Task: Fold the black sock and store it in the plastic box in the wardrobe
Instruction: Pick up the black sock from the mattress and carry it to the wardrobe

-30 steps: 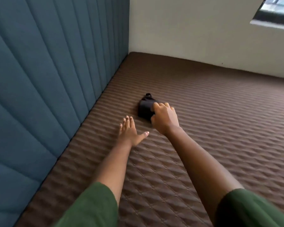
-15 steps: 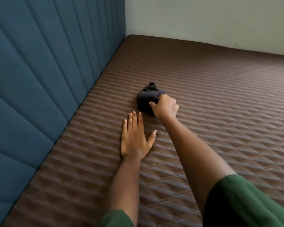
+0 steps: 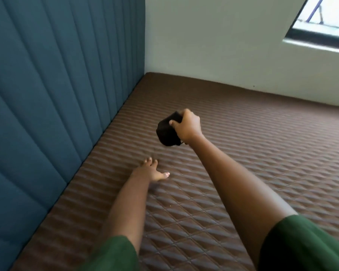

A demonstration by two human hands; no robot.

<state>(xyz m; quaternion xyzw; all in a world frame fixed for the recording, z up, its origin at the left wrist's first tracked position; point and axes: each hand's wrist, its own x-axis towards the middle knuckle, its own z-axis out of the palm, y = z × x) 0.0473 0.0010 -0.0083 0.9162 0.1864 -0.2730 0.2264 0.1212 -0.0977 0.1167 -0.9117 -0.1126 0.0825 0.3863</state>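
While the left hand [image 3: 152, 172] lies flat and empty, the right hand's [image 3: 188, 127] grip clasps the folded black sock [image 3: 166, 132] above the mattress [image 3: 243, 153].

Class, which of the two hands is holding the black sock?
The right hand grips the sock above the mattress; the left hand lies flat, empty.

Head view, down over mattress [image 3: 243, 153]
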